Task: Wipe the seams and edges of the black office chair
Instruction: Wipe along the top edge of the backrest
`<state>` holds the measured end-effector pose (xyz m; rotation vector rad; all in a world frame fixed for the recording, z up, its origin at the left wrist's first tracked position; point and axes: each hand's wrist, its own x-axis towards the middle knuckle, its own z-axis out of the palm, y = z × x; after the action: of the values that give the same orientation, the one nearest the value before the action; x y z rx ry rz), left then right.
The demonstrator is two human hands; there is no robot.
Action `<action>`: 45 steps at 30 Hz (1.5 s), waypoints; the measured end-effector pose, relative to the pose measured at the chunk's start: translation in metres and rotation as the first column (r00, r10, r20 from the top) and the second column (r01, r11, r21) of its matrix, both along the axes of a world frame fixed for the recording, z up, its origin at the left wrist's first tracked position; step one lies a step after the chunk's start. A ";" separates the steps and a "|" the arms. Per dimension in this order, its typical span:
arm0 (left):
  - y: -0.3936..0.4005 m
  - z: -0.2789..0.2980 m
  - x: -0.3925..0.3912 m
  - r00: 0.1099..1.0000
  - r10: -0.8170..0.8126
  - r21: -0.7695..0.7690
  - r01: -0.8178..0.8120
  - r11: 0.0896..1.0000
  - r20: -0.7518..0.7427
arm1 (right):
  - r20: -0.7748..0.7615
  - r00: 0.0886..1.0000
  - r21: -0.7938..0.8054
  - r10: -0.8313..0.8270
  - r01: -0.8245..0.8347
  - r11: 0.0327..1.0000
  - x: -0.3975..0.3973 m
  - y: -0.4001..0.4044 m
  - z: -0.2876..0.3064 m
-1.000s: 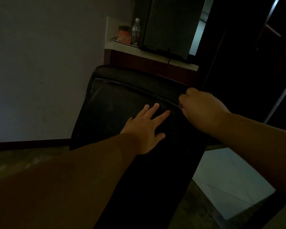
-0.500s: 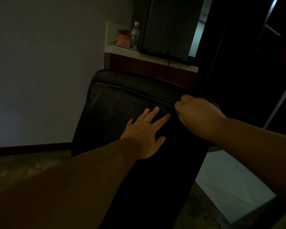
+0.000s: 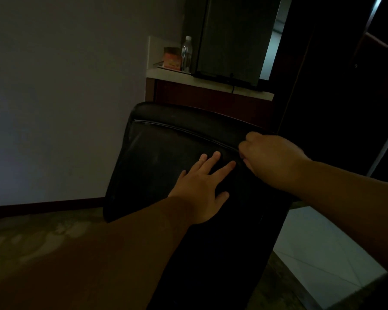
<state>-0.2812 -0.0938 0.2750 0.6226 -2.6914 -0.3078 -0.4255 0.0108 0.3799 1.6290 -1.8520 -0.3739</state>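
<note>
Black leather-like material covers the office chair (image 3: 166,153), which fills the middle of the dim view, with its backrest facing the camera and leaning a little to the right. A thin piped seam (image 3: 184,130) runs across the upper part of the backrest, from the left corner down toward the right side. The left hand (image 3: 202,186) lies flat on the backrest below this seam, with its fingers straight and spread and the fingertips close to the seam. The right hand (image 3: 271,159) is at the right end of the seam, just beside the left fingertips; its fingers are curled into a loose fist against the chair edge. Whether it pinches a cloth or the seam itself, I cannot tell, because the fingers hide what is inside and the light is weak. Behind the chair stands a counter (image 3: 211,82) with a pale top and a dark reddish front. On it there are a clear plastic bottle (image 3: 187,53), an orange box (image 3: 172,58) and a dark flat screen (image 3: 231,36). A plain grey wall (image 3: 65,86) is at the left, and pale floor tiles (image 3: 318,253) show at the lower right.
</note>
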 end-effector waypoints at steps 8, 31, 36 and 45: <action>-0.002 0.000 -0.001 1.000 0.003 -0.009 -0.003 1.000 0.010 | -0.024 1.000 0.000 -0.018 0.018 1.000 0.002 -0.009 0.003; -0.020 0.004 0.009 0.979 -0.023 -0.275 -0.035 0.961 -0.204 | -0.021 0.997 -0.163 0.075 -0.077 0.984 -0.007 -0.012 -0.022; -0.031 0.007 0.008 0.978 0.114 0.060 -0.105 0.993 -0.175 | -0.034 0.972 -0.288 0.232 -0.232 0.929 -0.017 -0.016 -0.038; -0.037 0.007 0.000 0.979 0.173 -0.040 -0.178 0.983 -0.106 | -0.021 0.951 -0.374 0.310 -0.295 0.879 -0.025 -0.028 -0.045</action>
<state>-0.2813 -0.1312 0.2823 0.8008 -2.5180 -0.2188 -0.4501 -0.0171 0.3349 1.6248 -1.5412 0.1428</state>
